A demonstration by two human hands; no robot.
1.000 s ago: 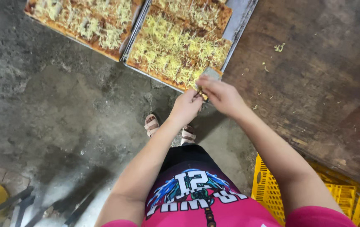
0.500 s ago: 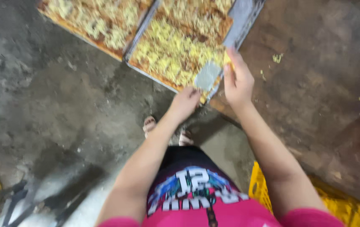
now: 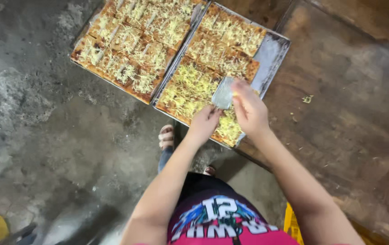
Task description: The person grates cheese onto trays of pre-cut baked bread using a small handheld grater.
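Over the tray [image 3: 274, 52], a small, flat metal grater [image 3: 223, 93].

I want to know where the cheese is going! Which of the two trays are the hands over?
The right-hand metal baking tray, beside the wooden table. Both hands hold a small metal grater above its cheese-topped bread; the left tray has no hands over it.

2 trays [image 3: 274, 54] side by side — grater [image 3: 223, 93] over rt one (near end).

Small metal grater [image 3: 223, 93], tilted, held over near tray [image 3: 274, 52] of cheese-topped bread [image 3: 190, 90], right of centre.
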